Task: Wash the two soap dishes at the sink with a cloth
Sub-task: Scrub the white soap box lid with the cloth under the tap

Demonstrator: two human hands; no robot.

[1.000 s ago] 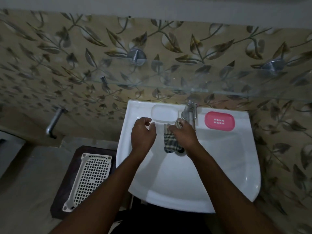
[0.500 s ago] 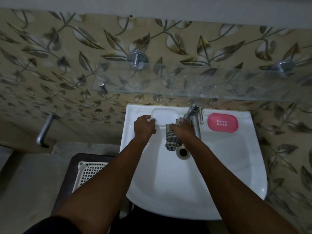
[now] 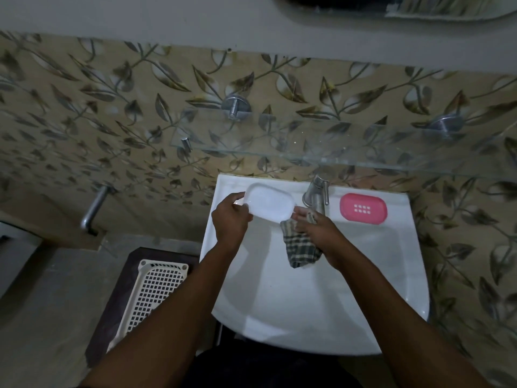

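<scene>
Starting at nine o'clock of the sink (image 3: 405, 275), the lattice basket (image 3: 156, 292) is sitting on a dark stool, well apart from the action. Your left hand (image 3: 230, 217) is gripping the white soap dish (image 3: 268, 204) by its left end, fingers curled round the rim, holding it above the ledge at about eleven o'clock of the basin. Your right hand (image 3: 319, 233) is clutching the checked cloth (image 3: 300, 247), which is trailing into the basin, fingertips just at the dish's right end. To my eye you're setting up the first wipe, so be bunching that cloth tighter, working it into the hollow and corners, and bracing the slippery dish firmly. The tap (image 3: 316, 193) is waiting at twelve o'clock for rinsing. The pink soap dish (image 3: 363, 207) is lying on the ledge at one o'clock, not yet washed.
</scene>
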